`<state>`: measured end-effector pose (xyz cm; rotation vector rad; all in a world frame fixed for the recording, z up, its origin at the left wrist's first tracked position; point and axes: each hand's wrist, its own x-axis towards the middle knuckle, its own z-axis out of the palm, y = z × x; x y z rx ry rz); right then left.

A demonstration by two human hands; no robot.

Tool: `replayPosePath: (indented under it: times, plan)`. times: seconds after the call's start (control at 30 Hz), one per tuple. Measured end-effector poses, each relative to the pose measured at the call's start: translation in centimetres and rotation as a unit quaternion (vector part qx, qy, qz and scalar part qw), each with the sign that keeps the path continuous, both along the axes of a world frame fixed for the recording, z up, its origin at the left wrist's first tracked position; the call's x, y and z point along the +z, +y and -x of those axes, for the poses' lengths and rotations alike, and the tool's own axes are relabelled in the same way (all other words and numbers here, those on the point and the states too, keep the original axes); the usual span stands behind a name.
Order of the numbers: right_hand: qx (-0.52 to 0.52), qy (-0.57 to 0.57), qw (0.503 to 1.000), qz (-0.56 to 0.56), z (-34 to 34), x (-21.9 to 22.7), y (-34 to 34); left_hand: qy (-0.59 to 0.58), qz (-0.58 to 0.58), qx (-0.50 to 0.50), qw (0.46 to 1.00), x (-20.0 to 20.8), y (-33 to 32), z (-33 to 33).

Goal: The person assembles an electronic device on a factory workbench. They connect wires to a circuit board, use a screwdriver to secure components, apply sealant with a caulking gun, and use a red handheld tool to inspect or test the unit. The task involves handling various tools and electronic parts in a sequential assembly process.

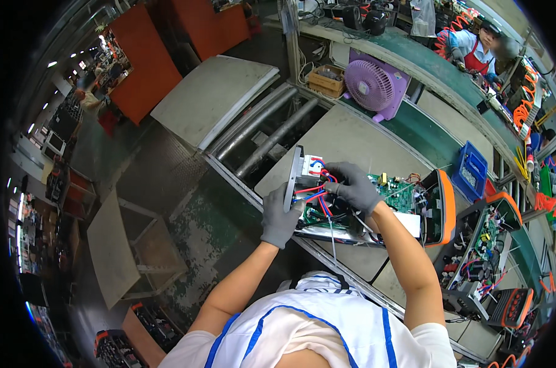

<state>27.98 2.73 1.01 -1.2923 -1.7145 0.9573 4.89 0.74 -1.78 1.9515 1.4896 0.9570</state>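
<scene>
A grey-gloved left hand, my left hand (pixel 280 217), grips the lower edge of an upright dark end panel (pixel 294 176). A white switch block (pixel 313 165) sits on the panel's inner side. My right hand (pixel 354 187), also in a grey glove, pinches red and blue wires (pixel 319 192) running from that block; its fingertips are partly hidden among them. A long pale cable tie (pixel 333 239) hangs from the bundle. Under my right hand lies the opened device, with a green circuit board (pixel 398 197) and an orange-edged end cover (pixel 448 208) at its right.
A second opened device (pixel 483 245) stands to the right. Beyond the work are a blue bin (pixel 470 172) of small parts, a purple fan (pixel 371 86) and a yellow-brown box (pixel 327 81). Metal rollers (pixel 272 138) lie at the far left. Across the bench sits a co-worker (pixel 474 49).
</scene>
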Motion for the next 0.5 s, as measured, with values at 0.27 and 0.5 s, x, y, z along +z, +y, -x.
replayPosePath:
  times: [0.27,0.5]
  plan:
    - [-0.115,-0.262,0.958,-0.023,2.3,0.6,0.5,0.056,-0.034,0.001,0.998,0.7,0.0,-0.3]
    - [-0.102,-0.127,0.986,-0.014,0.4,-2.9,0.5,-0.071,0.223,-0.142,0.962,2.0,4.7,-0.2]
